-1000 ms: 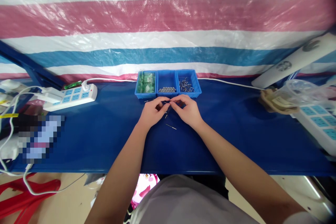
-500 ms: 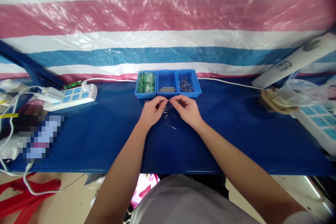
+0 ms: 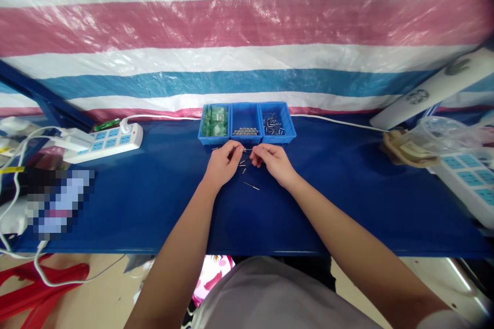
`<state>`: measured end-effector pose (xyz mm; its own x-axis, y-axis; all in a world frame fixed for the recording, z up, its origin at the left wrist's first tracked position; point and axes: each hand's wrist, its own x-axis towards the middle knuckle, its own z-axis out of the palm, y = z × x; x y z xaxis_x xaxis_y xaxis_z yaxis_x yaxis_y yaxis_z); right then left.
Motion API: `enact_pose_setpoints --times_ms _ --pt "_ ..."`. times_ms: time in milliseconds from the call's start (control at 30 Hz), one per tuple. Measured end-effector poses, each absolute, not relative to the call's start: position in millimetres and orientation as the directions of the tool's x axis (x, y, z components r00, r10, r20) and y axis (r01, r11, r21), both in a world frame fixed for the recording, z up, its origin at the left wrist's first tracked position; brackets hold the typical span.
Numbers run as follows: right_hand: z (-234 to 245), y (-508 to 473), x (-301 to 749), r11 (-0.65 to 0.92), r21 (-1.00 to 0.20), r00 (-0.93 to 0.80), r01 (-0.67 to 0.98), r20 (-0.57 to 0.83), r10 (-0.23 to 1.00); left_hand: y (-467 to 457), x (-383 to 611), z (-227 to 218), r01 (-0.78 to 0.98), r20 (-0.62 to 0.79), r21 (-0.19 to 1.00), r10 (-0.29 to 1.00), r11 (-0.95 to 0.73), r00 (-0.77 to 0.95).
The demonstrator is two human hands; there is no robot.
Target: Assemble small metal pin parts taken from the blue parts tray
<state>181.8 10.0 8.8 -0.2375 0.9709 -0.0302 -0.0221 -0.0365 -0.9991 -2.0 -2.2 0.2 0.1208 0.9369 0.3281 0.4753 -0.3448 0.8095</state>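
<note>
Just in front of the bins, my left hand (image 3: pixel 223 163) pinches a thin metal pin (image 3: pixel 247 150) between thumb and forefinger. My right hand (image 3: pixel 275 161) is closed, its thumb and forefinger at the pin's right end and its other fingers curled below. The exact grip there is too small to make out fully. Under the hands lie several short metal pieces (image 3: pixel 243 164). Closer to me is a loose pin (image 3: pixel 251 186), slender at one end and thicker at the other, like a blind rivet.
Behind my hands stand a left blue bin (image 3: pixel 214 140) with green packets, a middle bin (image 3: pixel 246 110) with round metal parts, and a right bin (image 3: pixel 286 113) with metal pins. Power strips (image 3: pixel 111 142) and cables lie left and right. A plastic cup (image 3: pixel 443 131) lies at right.
My right hand has shifted slightly down and its fingers have curled more. More of the pin shows between the hands. My left hand has barely moved.
</note>
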Motion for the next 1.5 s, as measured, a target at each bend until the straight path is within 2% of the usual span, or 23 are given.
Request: enact_pose_setpoints --times_ms 367,967,1300,1500 --pt "9.7 12.8 183.1 -0.215 -0.961 -0.219 -0.172 -0.175 0.960 -1.9 -1.0 -0.2 0.476 0.328 0.808 0.936 -0.348 0.128" --pt "16.3 8.7 182.5 -0.268 -0.948 -0.294 -0.170 -0.211 0.932 -3.4 -2.2 2.1 0.493 0.312 0.803 0.941 -0.335 0.132" --pt "10.3 20.5 187.8 -0.221 -0.914 -0.025 -0.341 -0.226 0.974 -3.7 -1.6 4.1 0.533 0.313 0.784 0.944 -0.318 0.104" --pt "9.9 23.2 190.9 -0.179 -0.920 0.089 -0.347 -0.223 0.971 -3.2 -2.0 3.4 0.539 0.324 0.779 0.942 -0.321 0.093"
